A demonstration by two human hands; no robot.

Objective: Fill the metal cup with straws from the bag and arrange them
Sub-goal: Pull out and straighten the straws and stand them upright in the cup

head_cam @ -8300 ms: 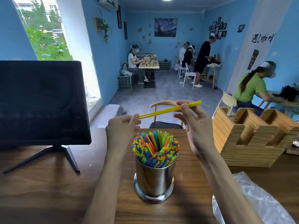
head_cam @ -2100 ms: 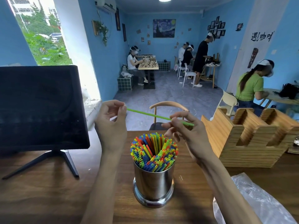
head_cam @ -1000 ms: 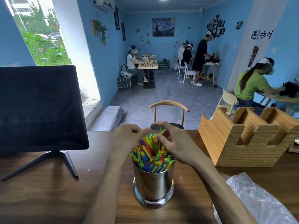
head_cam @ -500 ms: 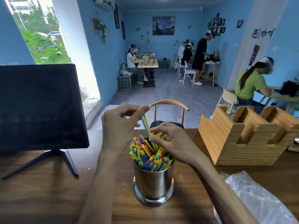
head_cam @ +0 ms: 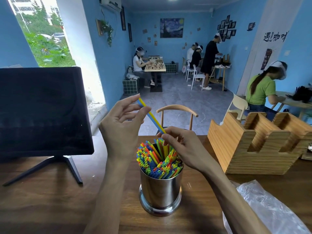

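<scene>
Both hands are pinching a blue and a yellow straw (head_cam: 152, 117) above the straw-filled metal cup (head_cam: 161, 191) on the table (head_cam: 42, 200), left hand (head_cam: 120, 127) gripping their top, right hand (head_cam: 181, 149) their lower end.

The cup (head_cam: 160, 191) stands on the table (head_cam: 42, 200), near its front edge. Straws (head_cam: 158, 159) stand in the cup. Left of the cup and farther back is the monitor (head_cam: 42, 112). Right of the cup and farther back is the wooden holder (head_cam: 258, 142). Right of the cup, at the near edge, lies the bag (head_cam: 266, 210). Behind the cup, beyond the table, is a chair (head_cam: 177, 110). Above the cup, the left hand (head_cam: 121, 130) is to the left and the right hand (head_cam: 182, 149) to the right, with two straws (head_cam: 152, 117) slanting between them.
</scene>
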